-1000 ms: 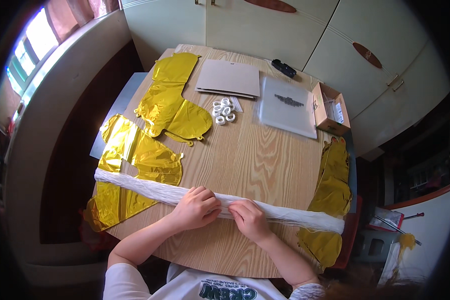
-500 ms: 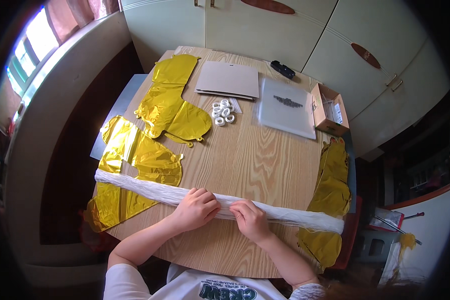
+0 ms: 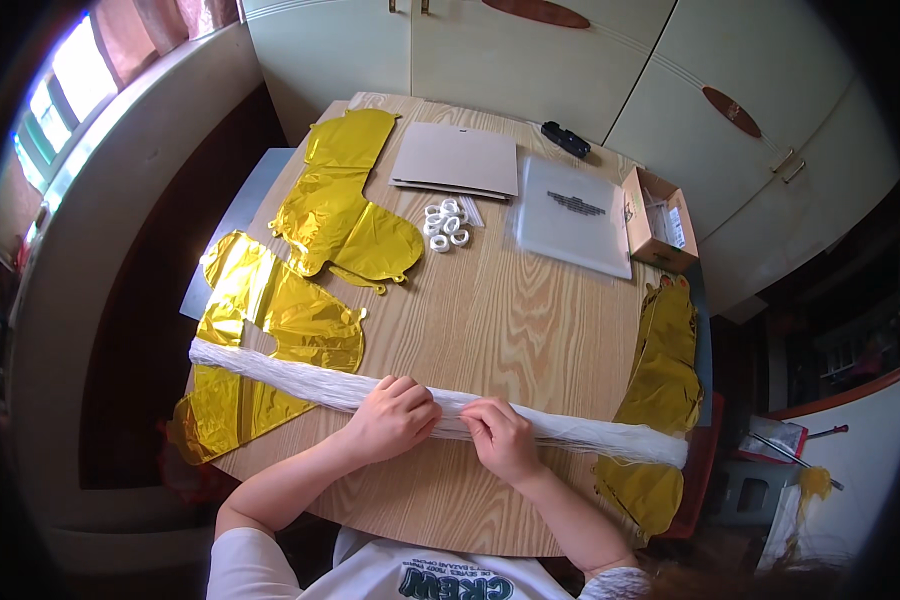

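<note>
I watch remotely as the left hand [image 3: 398, 410] and right hand [image 3: 500, 440] pinch the white strand bundle [image 3: 580, 431], stretched from nine to four o'clock across the tabletop [image 3: 470, 325], and I judge uneven pulling could tangle or fray it.

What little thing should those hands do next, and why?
With the left hand steadying the white strand bundle, perhaps the right hand should gently tease it apart: both hands grip it side by side near its middle, and its lower edge looks loose and stringy.
</note>
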The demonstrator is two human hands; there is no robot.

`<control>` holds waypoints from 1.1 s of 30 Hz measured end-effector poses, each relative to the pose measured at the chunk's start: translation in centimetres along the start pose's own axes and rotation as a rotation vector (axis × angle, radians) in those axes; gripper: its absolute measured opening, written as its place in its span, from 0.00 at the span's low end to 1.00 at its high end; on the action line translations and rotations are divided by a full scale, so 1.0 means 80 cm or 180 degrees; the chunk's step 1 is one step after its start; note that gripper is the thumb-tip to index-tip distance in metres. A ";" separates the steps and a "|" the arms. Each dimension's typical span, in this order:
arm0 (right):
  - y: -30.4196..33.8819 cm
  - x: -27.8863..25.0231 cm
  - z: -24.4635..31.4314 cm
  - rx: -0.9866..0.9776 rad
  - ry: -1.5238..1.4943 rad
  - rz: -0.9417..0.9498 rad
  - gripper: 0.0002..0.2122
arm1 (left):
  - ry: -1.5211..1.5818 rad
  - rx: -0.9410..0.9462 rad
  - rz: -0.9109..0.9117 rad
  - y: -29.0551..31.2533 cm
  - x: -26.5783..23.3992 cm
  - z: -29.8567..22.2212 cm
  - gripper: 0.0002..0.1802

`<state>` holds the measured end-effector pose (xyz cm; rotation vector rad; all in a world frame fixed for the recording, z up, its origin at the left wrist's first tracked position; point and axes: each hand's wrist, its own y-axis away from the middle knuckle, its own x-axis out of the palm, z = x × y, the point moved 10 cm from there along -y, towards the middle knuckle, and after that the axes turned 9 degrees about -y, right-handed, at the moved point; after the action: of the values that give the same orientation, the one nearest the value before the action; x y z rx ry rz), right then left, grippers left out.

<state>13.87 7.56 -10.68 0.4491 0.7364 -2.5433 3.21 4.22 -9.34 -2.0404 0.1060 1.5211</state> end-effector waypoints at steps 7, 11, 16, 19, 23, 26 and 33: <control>-0.005 -0.010 0.010 -0.0138 -0.0066 -0.0109 0.03 | 0.0107 -0.0168 -0.0065 0.001 -0.007 0.006 0.07; -0.005 -0.011 0.010 -0.0141 -0.0138 -0.0121 0.02 | 0.0327 -0.0319 -0.0130 -0.006 -0.019 0.007 0.08; 0.000 -0.009 0.017 -0.0233 -0.0123 -0.0036 0.04 | 0.0568 -0.0203 -0.0298 -0.002 -0.018 -0.007 0.09; 0.000 -0.002 0.024 -0.0251 -0.0071 0.0183 0.04 | 0.0638 -0.0279 -0.0238 -0.004 -0.022 -0.008 0.07; 0.001 0.008 0.036 -0.0691 0.0395 0.0457 0.05 | 0.0557 -0.0478 -0.0402 -0.006 -0.041 0.019 0.04; -0.003 -0.001 0.031 -0.0554 0.0440 0.0330 0.05 | 0.1230 -0.0589 -0.0327 -0.010 -0.055 0.031 0.03; -0.022 0.001 0.038 -0.0402 0.0472 0.0759 0.11 | 0.1765 0.0333 0.0094 -0.069 -0.107 -0.028 0.02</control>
<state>12.37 7.14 -7.58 0.6468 0.8381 -2.2459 4.38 5.33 0.98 -2.3235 0.4216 0.9046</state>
